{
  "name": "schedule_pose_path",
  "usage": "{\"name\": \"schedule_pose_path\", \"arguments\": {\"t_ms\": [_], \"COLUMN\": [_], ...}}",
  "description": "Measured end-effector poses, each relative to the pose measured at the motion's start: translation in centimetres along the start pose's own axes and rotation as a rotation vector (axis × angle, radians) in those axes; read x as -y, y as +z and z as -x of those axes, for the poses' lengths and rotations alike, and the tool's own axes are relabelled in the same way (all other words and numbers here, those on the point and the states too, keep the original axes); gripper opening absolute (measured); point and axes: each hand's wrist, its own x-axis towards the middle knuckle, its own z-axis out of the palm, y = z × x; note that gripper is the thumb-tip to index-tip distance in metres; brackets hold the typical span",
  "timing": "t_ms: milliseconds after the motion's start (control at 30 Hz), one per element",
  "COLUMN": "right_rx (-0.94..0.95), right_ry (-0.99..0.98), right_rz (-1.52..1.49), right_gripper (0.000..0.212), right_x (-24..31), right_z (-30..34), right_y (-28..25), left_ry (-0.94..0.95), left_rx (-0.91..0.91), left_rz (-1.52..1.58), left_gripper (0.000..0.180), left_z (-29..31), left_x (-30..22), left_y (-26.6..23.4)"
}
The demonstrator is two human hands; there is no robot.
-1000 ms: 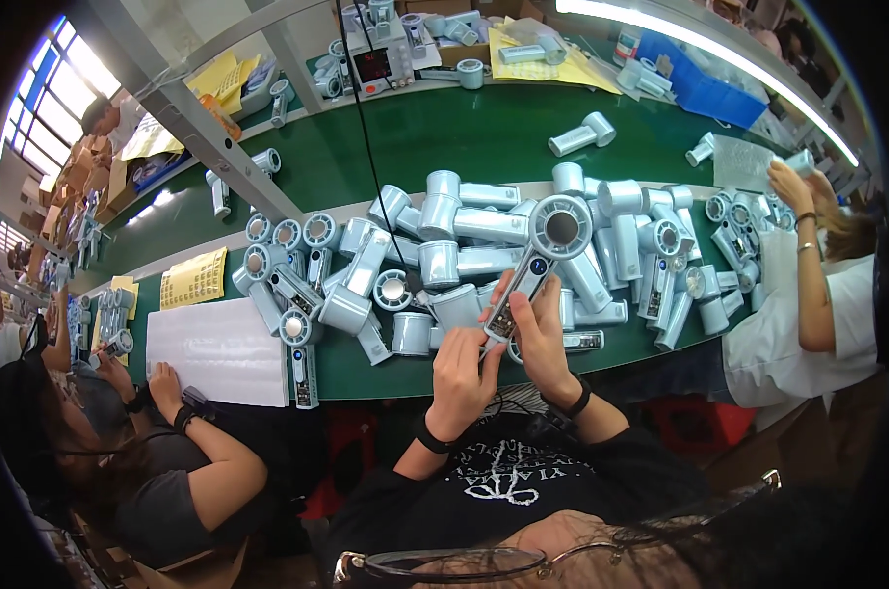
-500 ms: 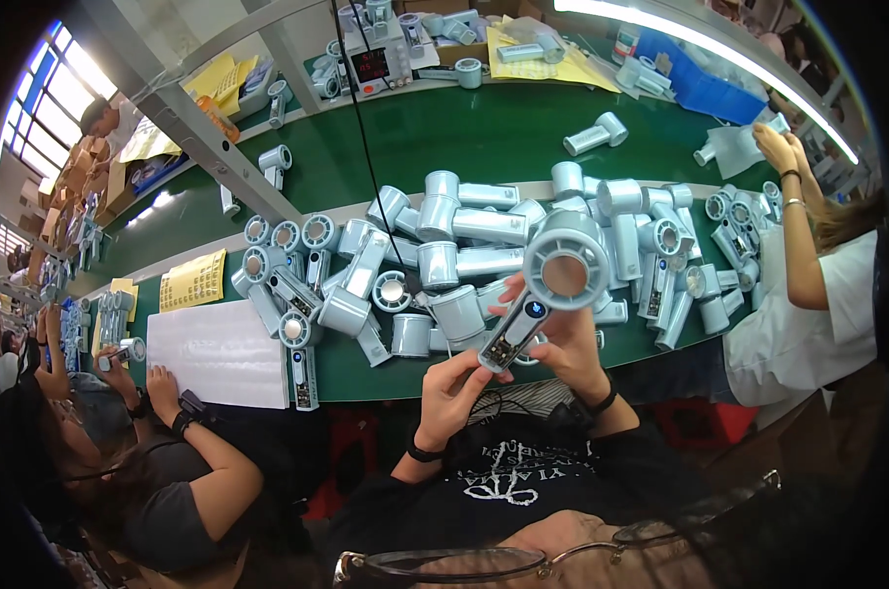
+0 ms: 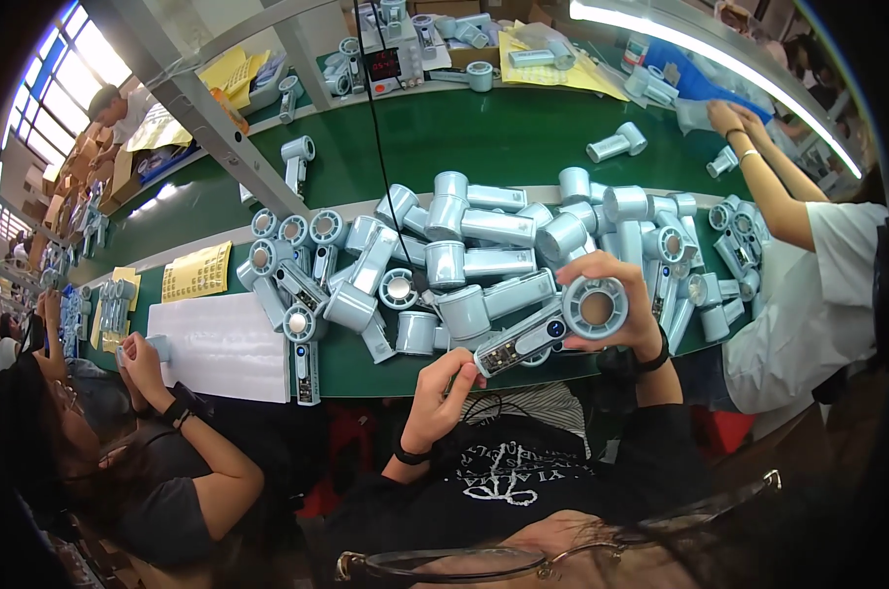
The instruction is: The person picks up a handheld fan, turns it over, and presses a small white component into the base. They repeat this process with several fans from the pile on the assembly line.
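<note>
**One fan (image 3: 535, 340), two-handed grasp**

Head view: fan sits tilted near the bench's (image 3: 381, 386) front edge. Fan pile (image 3: 447, 245) crowds its far side; open room is toward the black shirt (image 3: 562, 471). Left hand (image 3: 437, 402) pinches the handle end; right hand (image 3: 633, 290) wraps the ring-shaped head from the right, fingers over the top.

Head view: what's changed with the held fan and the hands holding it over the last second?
The fan has swung flatter, its round head dropping and moving right. The right hand has let go of the handle and now grips the head. The left hand remains at the handle's end; the piled fans look largely as they were.
</note>
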Motion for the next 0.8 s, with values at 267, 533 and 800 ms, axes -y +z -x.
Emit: {"name": "schedule_pose_path", "arguments": {"t_ms": [267,533,800], "right_rx": [-1.028,-0.981,-0.557], "right_ry": [-0.259,-0.258,-0.138], "right_rz": [-0.214,-0.158,-0.428], "right_gripper": [0.087,0.085,0.092], "right_x": [1.7,5.9,4.9], "right_z": [2.7,-2.0,-3.2], "right_y": [-4.0,-4.1,-4.2], "left_ry": [0.117,0.302,0.146], "left_rx": [-0.262,-0.367,-0.242], "left_rz": [-0.012,-0.658,-0.492], "left_gripper": [0.026,0.006,0.008], "left_z": [1.3,0.9,0.9], "left_x": [0.3,-0.1,-0.8], "left_y": [-3.4,-2.9,-4.2]}}
